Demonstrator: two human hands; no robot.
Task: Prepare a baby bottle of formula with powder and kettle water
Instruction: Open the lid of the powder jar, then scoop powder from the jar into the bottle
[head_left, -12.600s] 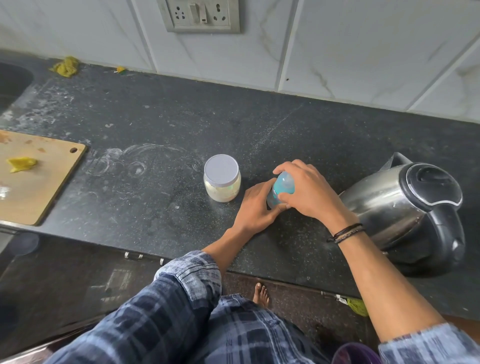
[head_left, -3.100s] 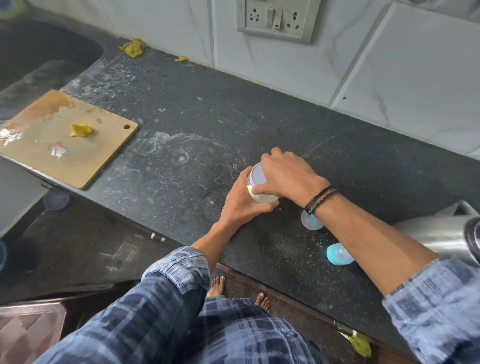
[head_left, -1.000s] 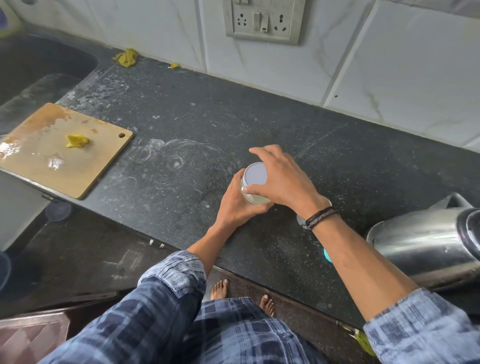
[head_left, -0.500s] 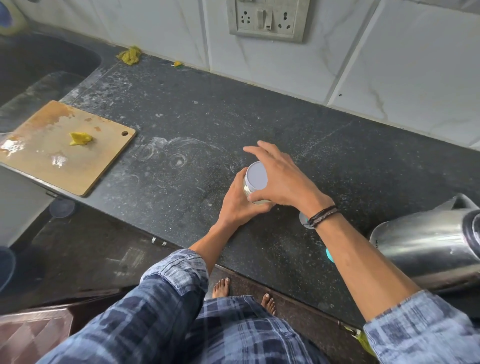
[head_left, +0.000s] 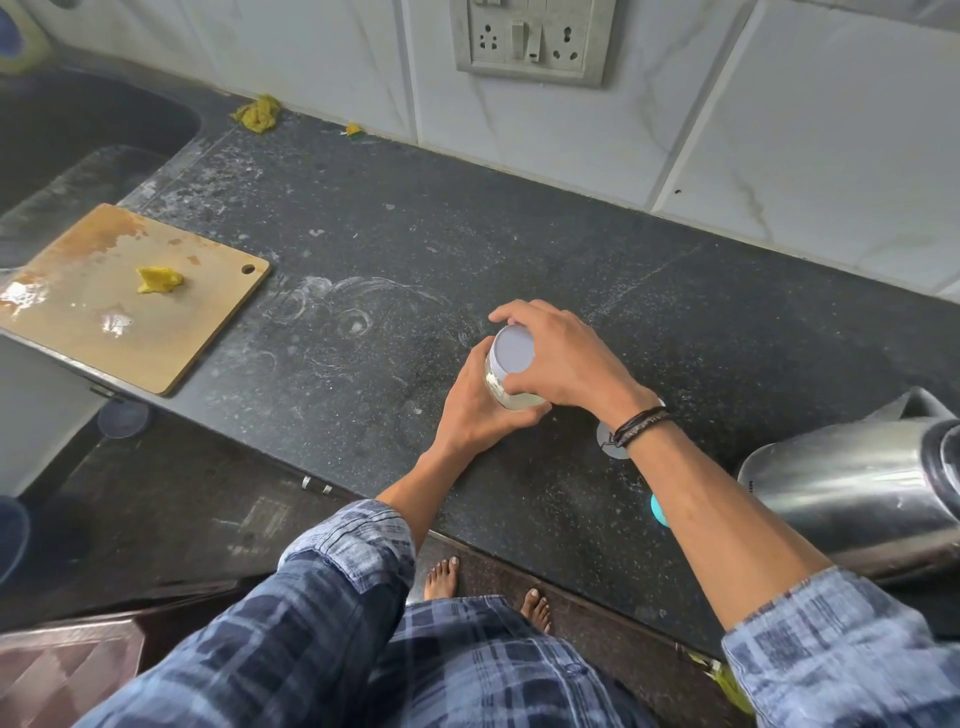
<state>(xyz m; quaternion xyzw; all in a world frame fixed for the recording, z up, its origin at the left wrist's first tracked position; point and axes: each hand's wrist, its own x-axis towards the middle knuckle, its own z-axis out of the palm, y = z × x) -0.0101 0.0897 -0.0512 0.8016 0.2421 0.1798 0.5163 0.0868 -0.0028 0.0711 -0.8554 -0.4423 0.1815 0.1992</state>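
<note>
Head view, left to right. Tan wooden cutting board (head_left: 130, 312) carrying a yellow scrap sits far left on the dark speckled stone table (head_left: 363, 234), well apart from the work.

Centre: left hand (head_left: 475, 410) wraps the body of the small clear glass jar of pale powder (head_left: 498, 387), bracing it on the table. Right hand (head_left: 566, 364) curls over the flat grey round lid (head_left: 513, 349), fingertips on its rim. Judged mid-unscrew.

Under the right wrist is a pale round rim (head_left: 610, 448), likely the open baby bottle, mostly hidden. Teal plastic piece (head_left: 658, 512) peeks beside the forearm. Shiny steel kettle (head_left: 841, 488) stands at right edge.

Risks:
- If the lid frees suddenly, the jar could tip and powder spill.
- If the forearm sweeps back, it could knock the bottle just beneath it.
</note>
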